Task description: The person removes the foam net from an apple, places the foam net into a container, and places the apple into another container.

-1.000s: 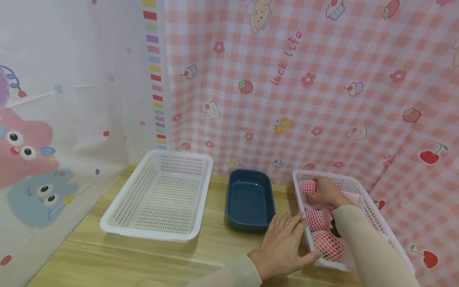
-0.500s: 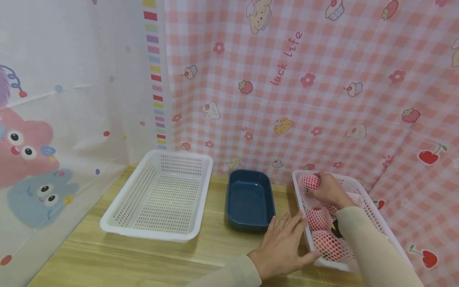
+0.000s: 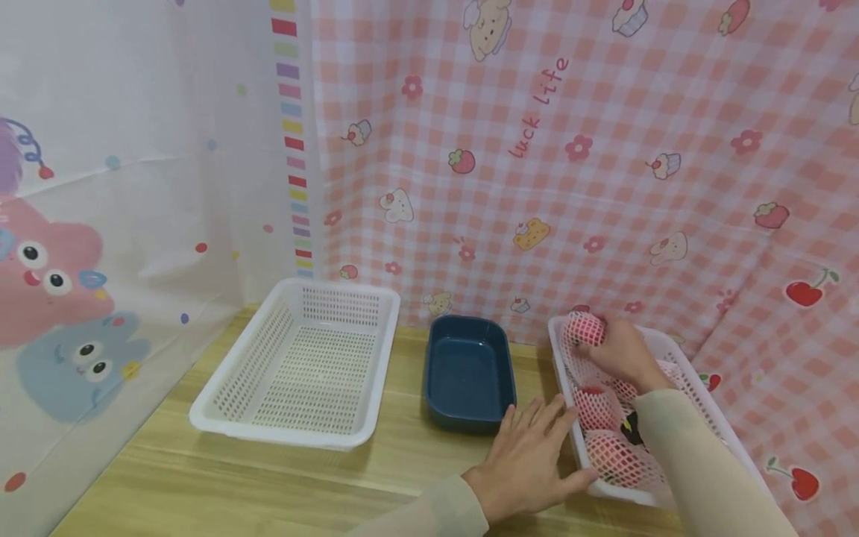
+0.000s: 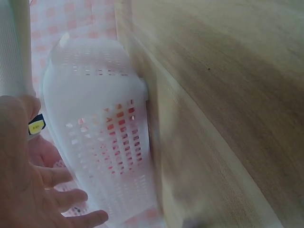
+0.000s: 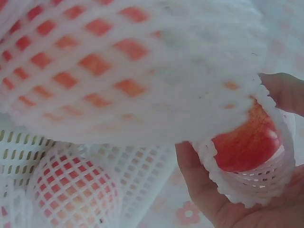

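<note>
My right hand (image 3: 624, 354) grips an apple (image 3: 585, 328) in a pinkish-white foam net, at the far left corner of the right-hand basket (image 3: 728, 440). In the right wrist view, the fingers curl round this apple (image 5: 249, 147), its red skin bare at the net's opening. Several other netted apples (image 3: 611, 456) lie in the basket, along with a dark thing with a yellow mark (image 3: 629, 429), partly hidden by the right sleeve. My left hand (image 3: 526, 462) spreads its fingers beside the basket's left wall, fingertips right at the rim, holding nothing.
A dark blue rectangular dish (image 3: 468, 373) stands in the middle, just beyond the left fingertips. Farther left is a white perforated basket (image 3: 315, 365) with nothing in it. Behind the wooden table (image 3: 268, 492) hangs a pink checked cloth (image 3: 496, 194).
The right hand has raised the netted apple up toward the basket's far rim, slightly to the right. The left hand has stayed in place.
</note>
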The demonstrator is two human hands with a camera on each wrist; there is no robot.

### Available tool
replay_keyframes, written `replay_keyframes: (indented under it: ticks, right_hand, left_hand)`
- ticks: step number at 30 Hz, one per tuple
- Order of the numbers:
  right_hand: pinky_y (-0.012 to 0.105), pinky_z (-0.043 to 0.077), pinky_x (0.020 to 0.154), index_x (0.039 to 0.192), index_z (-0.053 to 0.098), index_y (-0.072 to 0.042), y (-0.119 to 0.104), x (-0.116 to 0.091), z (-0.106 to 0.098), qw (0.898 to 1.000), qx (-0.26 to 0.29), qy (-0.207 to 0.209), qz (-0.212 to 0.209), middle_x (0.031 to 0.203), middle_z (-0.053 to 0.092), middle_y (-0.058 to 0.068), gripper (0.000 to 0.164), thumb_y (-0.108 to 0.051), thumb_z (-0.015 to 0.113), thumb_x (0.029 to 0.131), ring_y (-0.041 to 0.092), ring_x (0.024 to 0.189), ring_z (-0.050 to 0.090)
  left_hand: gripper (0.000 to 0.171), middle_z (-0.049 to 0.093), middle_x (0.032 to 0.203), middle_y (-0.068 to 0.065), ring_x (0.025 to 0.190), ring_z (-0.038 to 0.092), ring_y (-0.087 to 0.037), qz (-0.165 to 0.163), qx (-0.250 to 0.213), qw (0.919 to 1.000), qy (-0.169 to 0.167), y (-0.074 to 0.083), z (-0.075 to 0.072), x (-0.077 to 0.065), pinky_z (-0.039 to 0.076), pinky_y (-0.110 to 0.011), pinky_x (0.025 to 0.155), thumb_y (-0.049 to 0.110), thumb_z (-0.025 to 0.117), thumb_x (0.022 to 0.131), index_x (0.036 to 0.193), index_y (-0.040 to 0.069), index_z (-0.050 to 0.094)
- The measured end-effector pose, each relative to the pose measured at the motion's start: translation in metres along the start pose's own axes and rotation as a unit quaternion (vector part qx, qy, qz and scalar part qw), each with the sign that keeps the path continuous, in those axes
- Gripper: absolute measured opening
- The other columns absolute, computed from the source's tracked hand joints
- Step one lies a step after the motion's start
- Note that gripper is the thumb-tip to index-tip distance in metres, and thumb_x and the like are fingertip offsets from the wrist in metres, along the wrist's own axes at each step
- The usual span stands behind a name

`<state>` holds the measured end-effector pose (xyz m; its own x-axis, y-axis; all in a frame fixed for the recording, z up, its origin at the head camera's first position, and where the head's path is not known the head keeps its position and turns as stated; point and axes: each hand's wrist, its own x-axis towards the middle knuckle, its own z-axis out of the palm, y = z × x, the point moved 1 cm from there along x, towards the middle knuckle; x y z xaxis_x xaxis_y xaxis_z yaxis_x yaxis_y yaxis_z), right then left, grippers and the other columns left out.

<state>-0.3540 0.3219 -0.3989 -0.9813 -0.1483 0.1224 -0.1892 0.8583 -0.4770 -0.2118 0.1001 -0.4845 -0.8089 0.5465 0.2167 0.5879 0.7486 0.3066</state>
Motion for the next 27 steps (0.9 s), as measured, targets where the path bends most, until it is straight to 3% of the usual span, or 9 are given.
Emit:
replay_keyframes:
  ticks: [14,19,27]
  right_hand:
    - [0.071,0.062,0.108,0.164,0.052,0.011,-0.031,-0.009,-0.008,1.0,0.019,0.021,0.003,0.145,0.07,0.04,0.086,-0.036,0.089,0.102,0.055,0.126,0.074]
    - [0.073,0.06,0.111,0.168,0.049,0.01,-0.047,-0.015,-0.008,0.999,0.028,0.023,-0.003,0.15,0.068,0.041,0.089,-0.037,0.089,0.102,0.058,0.131,0.072]
    - [0.077,0.056,0.116,0.17,0.045,0.01,-0.07,-0.028,-0.003,0.999,0.03,0.017,-0.006,0.159,0.062,0.042,0.093,-0.039,0.088,0.103,0.062,0.141,0.066]
  left_hand:
    - [0.082,0.038,0.191,0.004,0.172,0.048,-0.034,-0.003,0.006,1.0,0.001,-0.003,-0.002,-0.011,0.046,-0.067,0.135,0.081,0.044,0.114,0.181,0.034,0.04]
    - [0.08,0.041,0.189,0.002,0.172,0.048,-0.034,0.0,0.005,1.0,0.006,-0.009,-0.006,-0.017,0.047,-0.067,0.134,0.08,0.042,0.115,0.18,0.033,0.043]
    - [0.072,0.047,0.185,0.002,0.171,0.048,-0.03,0.0,0.01,0.9998,0.019,-0.018,-0.017,-0.032,0.047,-0.066,0.134,0.072,0.051,0.116,0.176,0.031,0.05]
